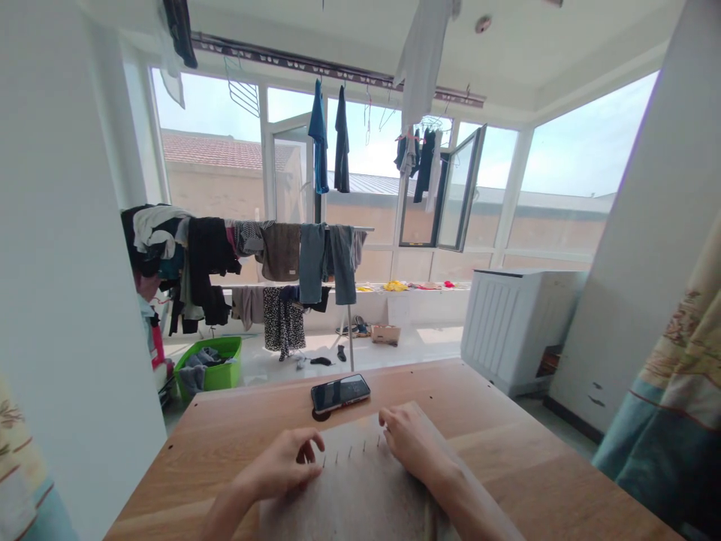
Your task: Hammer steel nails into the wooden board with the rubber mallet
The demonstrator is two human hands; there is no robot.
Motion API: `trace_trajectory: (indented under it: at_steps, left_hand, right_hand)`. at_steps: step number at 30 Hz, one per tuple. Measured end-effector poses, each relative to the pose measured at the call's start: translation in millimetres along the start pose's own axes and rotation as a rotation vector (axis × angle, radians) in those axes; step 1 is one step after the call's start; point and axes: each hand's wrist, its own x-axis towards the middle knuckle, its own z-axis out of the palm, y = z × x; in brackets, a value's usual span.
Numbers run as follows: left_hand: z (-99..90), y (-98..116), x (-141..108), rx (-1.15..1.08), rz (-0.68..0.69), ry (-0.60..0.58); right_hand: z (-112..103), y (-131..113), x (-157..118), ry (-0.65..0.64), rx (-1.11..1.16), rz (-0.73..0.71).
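Note:
A flat greyish wooden board (pixel 349 500) lies on the table beneath my hands. Several thin nail-like pins (pixel 350 452) stand upright from it in a slanting row. My left hand (pixel 290 462) is at the row's left end, thumb and bent fingers apart around the leftmost pin; whether they touch it I cannot tell. Over the board's far right part rests my right hand (pixel 408 439), fingers loosely bent just beside the rightmost pin, with nothing visible held. A narrow stick-like strip (pixel 429 518) shows by my right forearm, partly hidden.
A dark phone (pixel 340 393) lies on the wooden table (pixel 507 451) beyond the board, near a dark round spot. Past the table stand a laundry-laden drying rack (pixel 351 338), a green tub (pixel 225 368) of clothes and a white ridged cabinet-like unit (pixel 501 323). Curtains hang at both sides.

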Motion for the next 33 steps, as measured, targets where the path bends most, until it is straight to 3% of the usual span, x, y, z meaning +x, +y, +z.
trace_trajectory:
  at_steps: [12, 25, 33]
  left_hand:
    - [16.3, 25.9, -0.5, 0.071, 0.117, 0.150]
    - [35.3, 21.1, 4.8, 0.159, 0.203, 0.255]
    - [40.0, 22.1, 3.6, 0.145, 0.176, 0.286]
  right_hand:
    - [-3.3, 1.6, -1.4, -0.037, 0.063, -0.081]
    - [-11.8, 3.0, -7.6, -0.042, 0.110, -0.178]
    - [-14.9, -2.8, -9.1, -0.030, 0.115, -0.172]
